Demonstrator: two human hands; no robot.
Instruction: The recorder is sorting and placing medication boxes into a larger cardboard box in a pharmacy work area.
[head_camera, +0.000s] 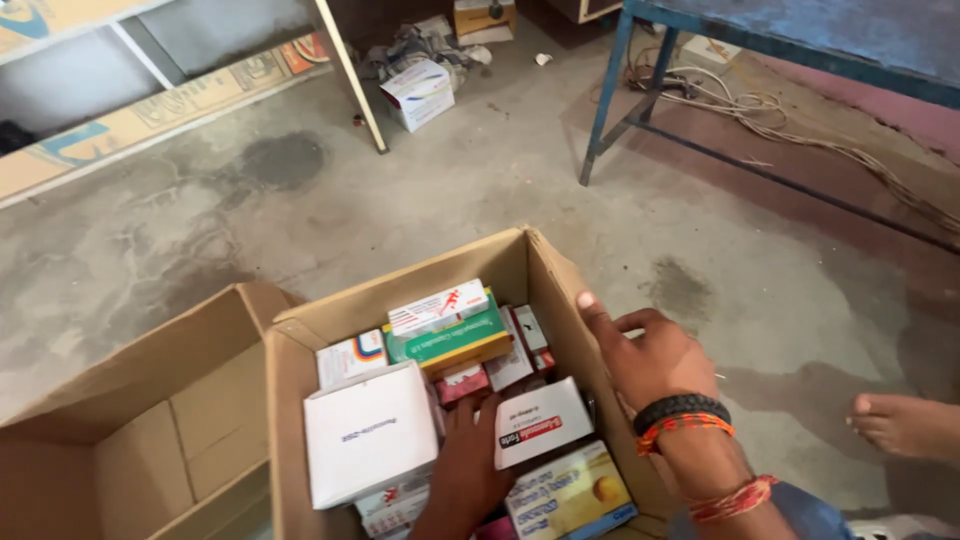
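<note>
1. The concrete floor (480, 190) spreads out ahead of both hands, stained in patches, with a blue metal table frame (610, 95) and a tangle of cables (760, 110) well beyond the right hand
2. An empty cardboard box (130, 430) stands open just to the left of the left hand's box, the two touching along one wall
3. The cardboard box (480, 265) under the hands is open and packed with small cartons; the right hand grips its right wall
4. A plain white carton (368, 432) lies just left of the left hand, touching it or nearly so
5. A green and yellow carton (450, 340) sits ahead of the left hand, with a white carton with red print (437, 305) lying on top of it
6. A white carton with a red and black label (542, 420) lies between the two hands, just right of the left hand
7. The right hand (650, 355) is clasped over the box's right edge, thumb inside, fingers outside, with beaded and thread bands at the wrist
8. The left hand (468, 455) reaches down among the cartons, fingers buried between them; whether it is grasping anything cannot be told
9. A bare foot (905, 425) rests on the floor to the right of the right hand
</note>
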